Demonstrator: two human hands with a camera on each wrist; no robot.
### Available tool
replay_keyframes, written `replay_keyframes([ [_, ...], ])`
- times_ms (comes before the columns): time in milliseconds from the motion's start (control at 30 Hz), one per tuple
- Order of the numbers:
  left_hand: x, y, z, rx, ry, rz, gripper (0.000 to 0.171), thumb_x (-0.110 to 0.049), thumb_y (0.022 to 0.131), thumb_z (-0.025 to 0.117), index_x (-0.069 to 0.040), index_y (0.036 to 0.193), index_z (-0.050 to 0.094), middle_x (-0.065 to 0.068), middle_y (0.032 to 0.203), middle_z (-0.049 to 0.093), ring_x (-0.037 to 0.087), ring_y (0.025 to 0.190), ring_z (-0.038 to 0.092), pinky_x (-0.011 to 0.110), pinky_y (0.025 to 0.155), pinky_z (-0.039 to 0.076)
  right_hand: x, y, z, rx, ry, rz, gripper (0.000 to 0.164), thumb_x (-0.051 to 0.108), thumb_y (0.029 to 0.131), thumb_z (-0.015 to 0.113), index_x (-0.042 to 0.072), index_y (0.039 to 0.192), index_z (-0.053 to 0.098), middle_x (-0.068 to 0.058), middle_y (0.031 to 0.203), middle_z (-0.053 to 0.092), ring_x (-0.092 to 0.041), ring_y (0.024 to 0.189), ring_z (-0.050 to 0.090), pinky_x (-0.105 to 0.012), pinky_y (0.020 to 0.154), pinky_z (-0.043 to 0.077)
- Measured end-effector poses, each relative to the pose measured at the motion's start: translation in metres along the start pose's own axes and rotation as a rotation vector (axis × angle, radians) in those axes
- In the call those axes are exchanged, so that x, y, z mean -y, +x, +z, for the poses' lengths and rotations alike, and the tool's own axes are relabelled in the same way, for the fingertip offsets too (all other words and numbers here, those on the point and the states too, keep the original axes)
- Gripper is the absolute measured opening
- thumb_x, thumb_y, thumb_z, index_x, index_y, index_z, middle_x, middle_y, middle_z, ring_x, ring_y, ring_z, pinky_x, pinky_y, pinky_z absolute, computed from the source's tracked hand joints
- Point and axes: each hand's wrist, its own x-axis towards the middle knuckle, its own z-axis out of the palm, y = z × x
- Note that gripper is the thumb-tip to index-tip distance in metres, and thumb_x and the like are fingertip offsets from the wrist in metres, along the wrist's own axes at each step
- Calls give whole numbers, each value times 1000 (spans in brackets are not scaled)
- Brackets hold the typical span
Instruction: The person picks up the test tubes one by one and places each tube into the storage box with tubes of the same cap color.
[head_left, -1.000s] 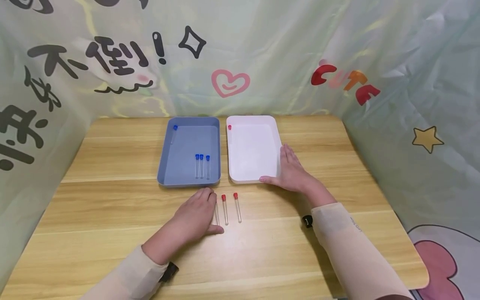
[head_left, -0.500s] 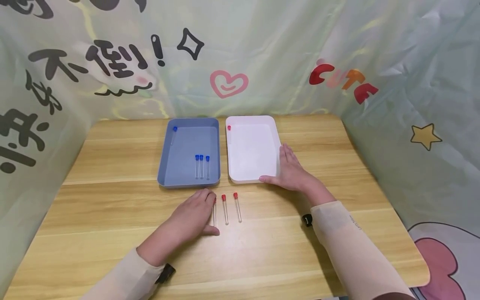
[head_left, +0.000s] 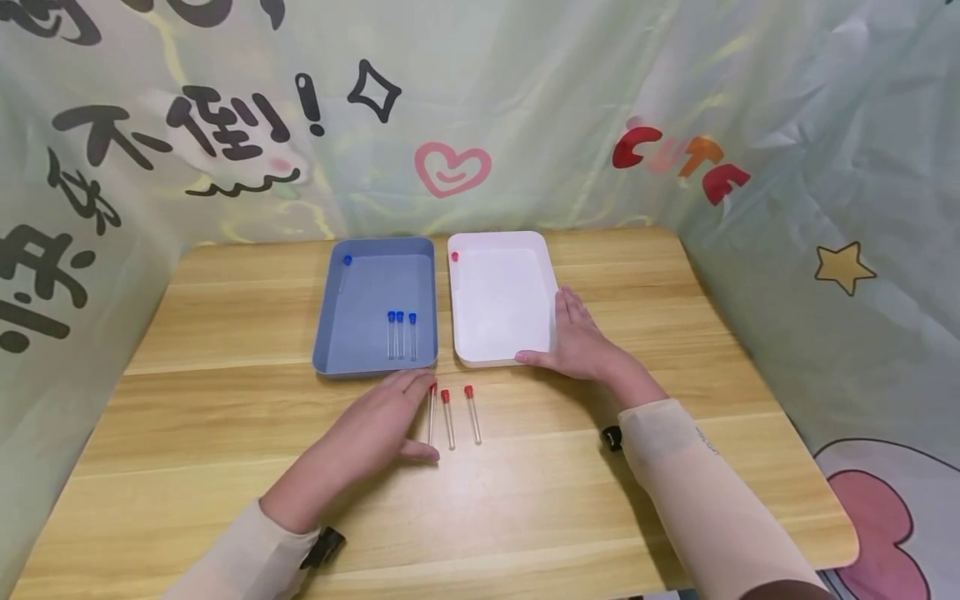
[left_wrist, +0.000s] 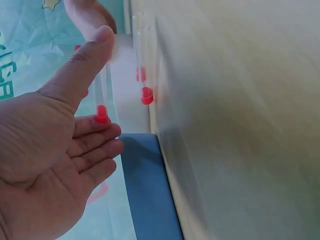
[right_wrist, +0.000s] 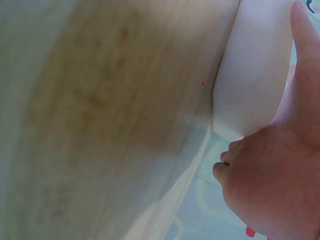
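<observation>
In the head view, my left hand (head_left: 367,429) pinches a red-capped test tube (head_left: 432,415) lengthwise, fingertips at the cap and thumb at the glass end. The left wrist view shows this tube (left_wrist: 100,90) spanning thumb and fingers, apart from the tubes on the table. Two more red-capped tubes, a nearer one (head_left: 448,421) and a farther one (head_left: 473,415), lie to its right. My right hand (head_left: 581,343) rests against the front right corner of the white tray (head_left: 551,275), fingers straight along its side and thumb at its front rim.
Left of the white tray stands a blue-grey tray (head_left: 322,333) with several blue-capped tubes (head_left: 401,333) inside. One red cap (head_left: 454,257) shows in the white tray's back left corner. Printed curtains (head_left: 525,108) enclose the wooden table (head_left: 525,517) behind and on both sides.
My left hand has closed on the leftmost red-capped tube and raised it, its cap now nearer the blue-grey tray's front edge. My right hand stays at the white tray.
</observation>
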Motion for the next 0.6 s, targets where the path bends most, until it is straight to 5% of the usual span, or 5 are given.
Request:
replay_keyframes([
  [600,0,13,-29,-82,-6,21,114,-51,76,97,-5,165,42,18,168,49,40,158,45,58,129,41,0,0,-1,-1,-14,-21,145,80,89,70,-9,168,-13,-28,180,-16,-44,171,-10,-61,140,6],
])
